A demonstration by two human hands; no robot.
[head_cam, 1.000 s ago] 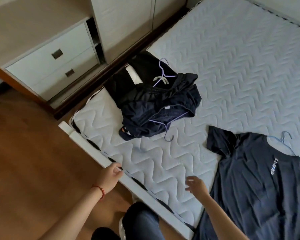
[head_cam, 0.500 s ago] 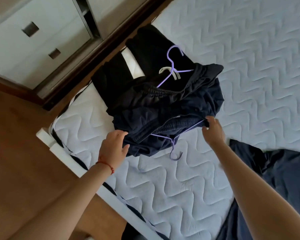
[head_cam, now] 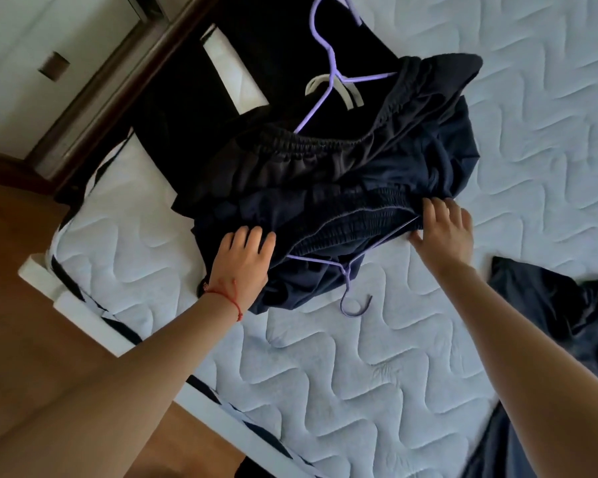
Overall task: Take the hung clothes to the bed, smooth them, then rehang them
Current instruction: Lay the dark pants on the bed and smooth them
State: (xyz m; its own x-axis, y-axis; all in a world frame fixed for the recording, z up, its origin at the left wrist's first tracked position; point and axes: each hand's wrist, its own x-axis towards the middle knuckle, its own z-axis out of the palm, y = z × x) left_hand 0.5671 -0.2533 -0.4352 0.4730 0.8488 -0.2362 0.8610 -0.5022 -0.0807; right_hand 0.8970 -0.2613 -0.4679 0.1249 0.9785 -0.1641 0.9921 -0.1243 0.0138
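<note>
While both hands (head_cam: 342, 243) seemingly grip the navy shorts (head_cam: 342, 188), fabric hides their fingertips and the hanger (head_cam: 351, 267).

head view, close, down onto bed (head_cam: 359, 374)

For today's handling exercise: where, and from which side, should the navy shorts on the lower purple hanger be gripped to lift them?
Probably the elastic waistband at both ends, from the near side. It faces the person, and the left hand and right hand are already there.
</note>
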